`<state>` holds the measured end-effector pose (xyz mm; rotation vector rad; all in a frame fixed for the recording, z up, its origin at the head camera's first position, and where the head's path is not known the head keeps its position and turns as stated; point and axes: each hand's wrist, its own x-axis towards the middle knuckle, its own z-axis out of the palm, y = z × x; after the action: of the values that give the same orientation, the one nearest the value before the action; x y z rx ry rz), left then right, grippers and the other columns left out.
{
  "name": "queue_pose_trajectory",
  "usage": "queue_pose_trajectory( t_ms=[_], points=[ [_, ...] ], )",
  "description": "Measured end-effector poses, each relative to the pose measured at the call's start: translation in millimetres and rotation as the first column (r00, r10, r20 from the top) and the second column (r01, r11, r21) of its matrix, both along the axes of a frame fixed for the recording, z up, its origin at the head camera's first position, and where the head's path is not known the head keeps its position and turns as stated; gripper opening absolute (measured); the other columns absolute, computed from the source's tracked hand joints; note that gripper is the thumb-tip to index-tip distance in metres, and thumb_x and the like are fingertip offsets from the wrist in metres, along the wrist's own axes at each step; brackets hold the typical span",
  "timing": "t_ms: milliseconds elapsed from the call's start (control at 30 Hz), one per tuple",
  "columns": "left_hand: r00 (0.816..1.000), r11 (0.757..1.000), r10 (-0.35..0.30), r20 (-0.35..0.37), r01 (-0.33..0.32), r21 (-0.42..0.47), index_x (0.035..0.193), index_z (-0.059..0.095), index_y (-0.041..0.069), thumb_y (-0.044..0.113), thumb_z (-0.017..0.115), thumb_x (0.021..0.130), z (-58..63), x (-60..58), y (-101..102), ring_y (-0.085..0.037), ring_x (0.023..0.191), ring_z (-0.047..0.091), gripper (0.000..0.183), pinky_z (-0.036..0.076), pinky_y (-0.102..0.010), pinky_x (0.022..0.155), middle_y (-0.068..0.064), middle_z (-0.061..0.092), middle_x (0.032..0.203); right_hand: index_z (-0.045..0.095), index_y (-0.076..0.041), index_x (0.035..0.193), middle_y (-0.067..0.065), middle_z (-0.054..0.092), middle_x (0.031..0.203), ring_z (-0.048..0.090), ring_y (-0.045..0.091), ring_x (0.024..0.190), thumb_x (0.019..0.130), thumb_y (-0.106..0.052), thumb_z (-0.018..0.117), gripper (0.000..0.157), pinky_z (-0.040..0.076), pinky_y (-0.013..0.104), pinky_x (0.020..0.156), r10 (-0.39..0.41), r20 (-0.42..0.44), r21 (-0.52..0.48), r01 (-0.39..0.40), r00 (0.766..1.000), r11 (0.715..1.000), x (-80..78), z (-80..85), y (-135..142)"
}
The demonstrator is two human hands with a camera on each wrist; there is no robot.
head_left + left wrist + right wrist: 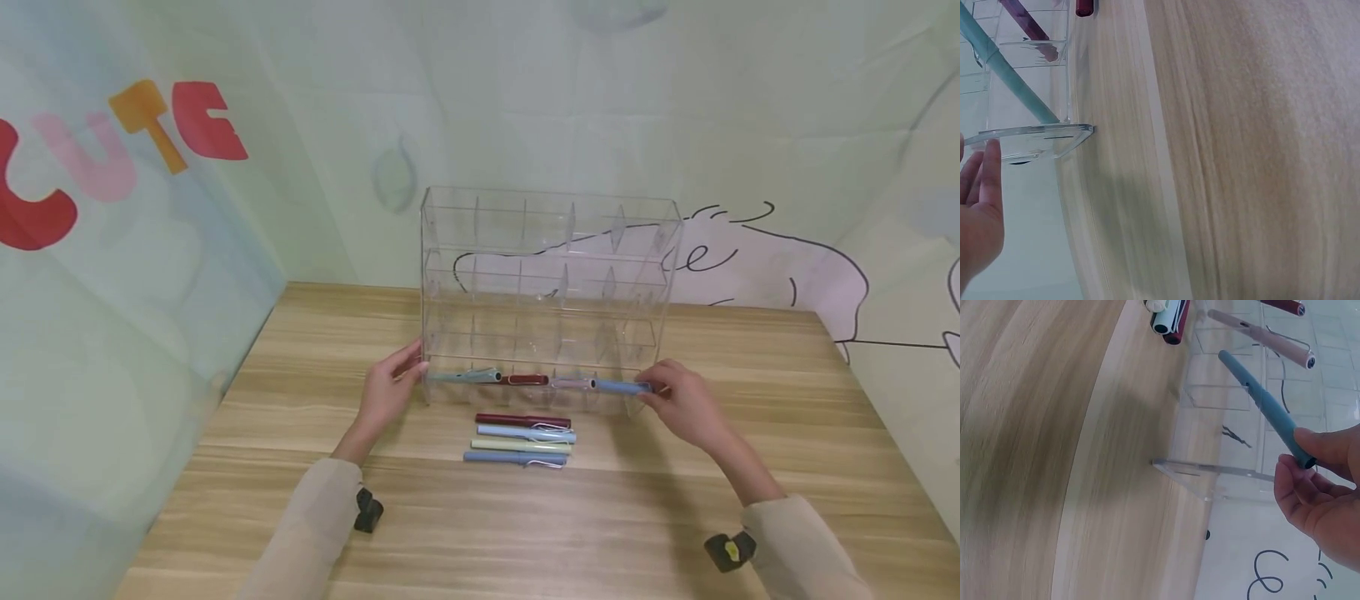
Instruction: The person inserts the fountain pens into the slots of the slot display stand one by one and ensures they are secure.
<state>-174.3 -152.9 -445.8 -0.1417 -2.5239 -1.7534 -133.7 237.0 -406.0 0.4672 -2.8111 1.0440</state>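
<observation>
A clear acrylic rack (540, 250) with several compartments stands on the table. My right hand (684, 404) pinches the capped end of a blue pen (1272, 419) between thumb and fingers, at the right end of the rack's bottom row. The pen's other end points left, into the row. At the rack's left side, my left hand (390, 390) touches the side panel (1035, 131) with extended fingers. Along the bottom row lie a teal pen (465, 377), a dark red pen (528, 380) and a pale pink pen (1266, 339).
In front of the rack, several pens lie side by side on the wooden table (420, 533): a dark red one (517, 420), a light blue one (517, 432), a pale yellow one (513, 446) and a blue one (510, 457). A printed cloth (337, 167) hangs behind.
</observation>
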Motion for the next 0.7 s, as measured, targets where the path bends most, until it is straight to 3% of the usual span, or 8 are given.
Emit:
queue_pose_trajectory(
  t_ms=[467,700],
  points=[
    [1.0,1.0,-0.011,0.0,0.011,0.017,0.129,0.049,0.0,0.002,0.057,0.089,-0.2,0.5,-1,-0.031,0.108,0.055,0.04,0.053,-0.021,0.081,-0.02,0.054,0.123,0.063,0.008,0.097,0.012,0.057,0.085,0.055,0.02,0.072,0.075,0.009,0.067,0.022,0.055,0.023,0.06,-0.016,-0.022,-0.058,0.015,1.0,0.998,-2.4,-7.7,-12],
    [1.0,1.0,-0.012,-0.007,0.012,0.014,0.128,0.049,0.0,0.002,0.057,0.089,-1.5,0.1,-1,-0.032,0.108,0.055,0.04,0.054,-0.022,0.081,-0.021,0.054,0.122,0.06,0.007,0.104,0.011,0.058,0.086,0.055,0.019,0.072,0.081,-0.004,0.068,0.026,0.052,0.02,0.059,-0.061,-0.004,-0.094,0.061,0.998,0.994,-0.8,-8.1,-8]
  ],
)
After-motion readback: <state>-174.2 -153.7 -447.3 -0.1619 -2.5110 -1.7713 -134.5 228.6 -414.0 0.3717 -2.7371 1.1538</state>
